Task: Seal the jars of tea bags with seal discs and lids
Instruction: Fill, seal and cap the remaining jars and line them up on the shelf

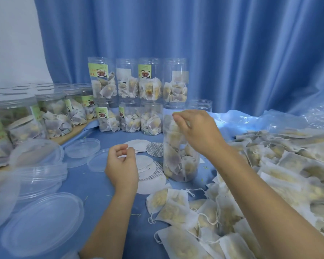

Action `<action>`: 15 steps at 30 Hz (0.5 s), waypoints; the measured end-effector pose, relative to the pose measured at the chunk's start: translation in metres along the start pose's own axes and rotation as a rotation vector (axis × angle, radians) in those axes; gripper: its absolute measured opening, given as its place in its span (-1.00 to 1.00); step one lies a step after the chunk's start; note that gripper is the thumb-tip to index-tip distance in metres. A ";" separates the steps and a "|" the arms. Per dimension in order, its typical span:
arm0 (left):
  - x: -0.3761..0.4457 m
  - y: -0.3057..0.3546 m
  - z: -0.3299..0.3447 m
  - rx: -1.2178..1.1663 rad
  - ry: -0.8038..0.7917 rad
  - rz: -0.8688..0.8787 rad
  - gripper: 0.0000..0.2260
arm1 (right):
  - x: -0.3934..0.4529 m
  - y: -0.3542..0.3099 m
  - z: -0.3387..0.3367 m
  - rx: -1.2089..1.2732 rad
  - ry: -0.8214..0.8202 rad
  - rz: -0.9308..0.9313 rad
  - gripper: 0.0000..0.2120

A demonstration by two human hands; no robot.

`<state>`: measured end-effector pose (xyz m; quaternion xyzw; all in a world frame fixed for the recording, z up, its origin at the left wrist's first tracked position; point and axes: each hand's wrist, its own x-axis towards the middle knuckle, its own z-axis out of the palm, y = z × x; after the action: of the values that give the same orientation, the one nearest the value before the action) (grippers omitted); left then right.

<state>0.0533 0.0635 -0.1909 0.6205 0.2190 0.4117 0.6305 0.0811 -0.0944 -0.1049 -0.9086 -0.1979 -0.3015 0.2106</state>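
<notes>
A clear open jar, mostly full of tea bags, stands upright on the blue cloth at the centre. My right hand hovers at its mouth, fingertips pinching a tea bag that hangs into the jar. To the left of the jar, my left hand has its fingers curled over a scatter of white seal discs. Whether it pinches a disc is unclear. A disc with a printed face lies behind them. Clear lids lie further left.
Filled jars are stacked in two tiers at the back, beside one empty jar. More lidded jars stand at the left. Large clear lids are piled near left. Loose tea bags cover the right side.
</notes>
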 end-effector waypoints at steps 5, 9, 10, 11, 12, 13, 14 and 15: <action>0.014 -0.001 -0.007 -0.008 0.115 -0.065 -0.97 | -0.010 -0.038 0.031 -0.008 0.121 -0.481 -0.85; 0.021 -0.001 -0.015 0.266 0.128 -0.019 -0.82 | -0.016 -0.057 0.083 -0.098 -0.462 -0.327 -0.66; 0.023 -0.004 -0.018 0.386 0.102 0.039 -0.76 | -0.018 -0.058 0.092 -0.087 -0.506 -0.275 -0.64; 0.024 -0.007 -0.021 0.504 0.062 0.104 -0.69 | -0.020 -0.058 0.100 -0.073 -0.521 -0.223 -0.63; 0.026 -0.011 -0.023 0.611 0.013 0.153 -0.62 | -0.021 -0.056 0.105 -0.083 -0.536 -0.189 -0.62; 0.027 -0.014 -0.025 0.721 -0.040 0.177 -0.58 | -0.022 -0.054 0.111 -0.100 -0.548 -0.175 -0.62; 0.028 -0.018 -0.026 0.837 -0.091 0.188 -0.55 | -0.023 -0.052 0.115 -0.122 -0.558 -0.176 -0.62; 0.029 -0.022 -0.026 0.957 -0.146 0.187 -0.56 | -0.023 -0.052 0.117 -0.137 -0.566 -0.174 -0.62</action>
<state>0.0542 0.1044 -0.2084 0.8847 0.2821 0.2753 0.2488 0.0930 0.0023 -0.1912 -0.9482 -0.3051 -0.0657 0.0588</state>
